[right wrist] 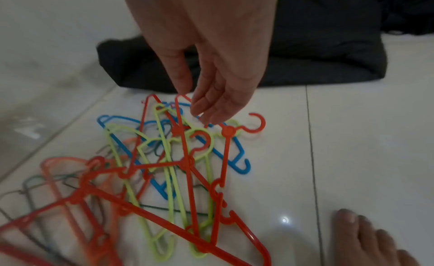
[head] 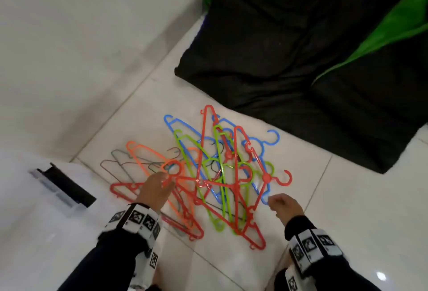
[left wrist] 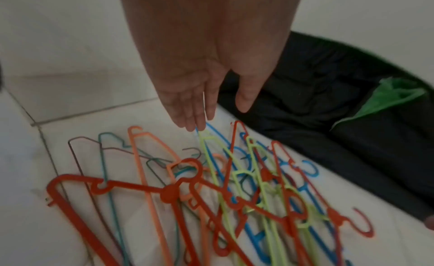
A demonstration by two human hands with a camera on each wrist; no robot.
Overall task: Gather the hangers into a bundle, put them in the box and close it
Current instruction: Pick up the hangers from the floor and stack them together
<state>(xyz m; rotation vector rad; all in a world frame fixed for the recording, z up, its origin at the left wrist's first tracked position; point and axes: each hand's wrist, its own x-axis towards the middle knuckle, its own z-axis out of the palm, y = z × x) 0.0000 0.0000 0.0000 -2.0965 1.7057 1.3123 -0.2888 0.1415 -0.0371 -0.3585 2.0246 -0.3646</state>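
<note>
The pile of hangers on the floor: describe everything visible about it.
The pile of hangers lies loose and tangled on the white tiled floor, beside a black cushion. It mixes red, orange, blue and lime-green plastic hangers with a few thin dark wire ones at its left edge. They overlap at crossed angles, hooks pointing different ways, not yet bundled. The left hand reaches onto the pile at an orange hook; whether it grips is unclear. The right hand hovers by the pile's near right edge, holding nothing.

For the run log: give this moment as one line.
stage: gathering not begun | hangers: loose tangled pile on floor | left hand: open, over pile | right hand: loosely curled, empty | box: left of pile
</note>
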